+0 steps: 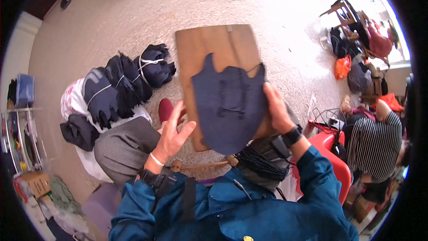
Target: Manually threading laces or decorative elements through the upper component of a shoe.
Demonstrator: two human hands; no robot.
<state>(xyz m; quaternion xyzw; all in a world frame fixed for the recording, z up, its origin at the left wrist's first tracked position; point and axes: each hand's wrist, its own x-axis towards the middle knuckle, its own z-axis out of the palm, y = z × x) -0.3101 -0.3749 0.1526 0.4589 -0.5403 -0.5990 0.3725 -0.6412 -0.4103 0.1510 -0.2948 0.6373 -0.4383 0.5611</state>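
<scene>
A brown wooden board (214, 44) lies over my lap, tilted slightly. On it rests a flat dark navy fabric piece (205, 102) with a notched top edge, two pointed upper corners and a rounded lower end; stitched dark strips run down its middle. My left hand (171, 136) is open beside the board's left edge, thumb and fingers apart, holding nothing. Along the fabric's right edge lies my right hand (278, 109), its fingers stretched out and touching the edge; its thumb is hard to make out. A bundle of thin black cords (263, 165) hangs below the board.
Tied bundles of dark fabric pieces (118, 85) sit on a white sack (73, 98) at left. A red plastic chair (341, 169) stands at right, near a person in a striped top (374, 145). Bags (343, 67) and a wooden chair (343, 15) are farther right; shelves (22, 138) stand far left.
</scene>
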